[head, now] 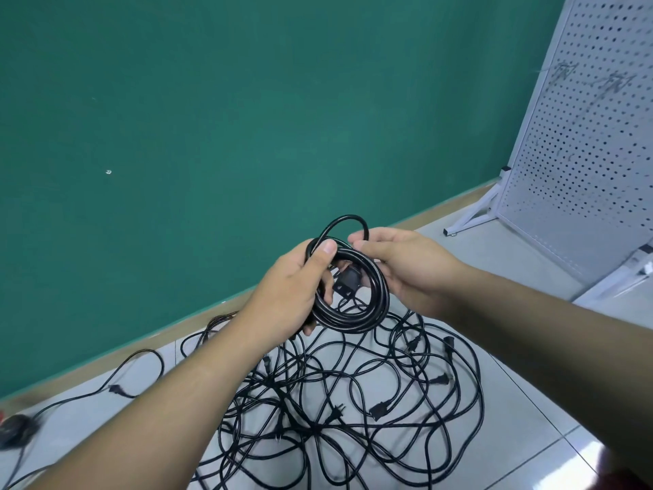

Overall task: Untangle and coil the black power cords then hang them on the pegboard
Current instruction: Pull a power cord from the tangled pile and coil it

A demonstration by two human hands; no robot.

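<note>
My left hand grips a coiled black power cord held up over the floor, thumb across the top of the coil. Its black connector hangs inside the ring. My right hand pinches a loose loop of the same cord at the coil's upper right. Below lies a tangled pile of black power cords with several plugs showing. The white pegboard stands on the right, apart from both hands.
A green wall with a wooden baseboard runs behind the pile. The floor is pale tile. One stray cord trails off left toward a dark object at the left edge. The pegboard's white foot sticks out on the floor.
</note>
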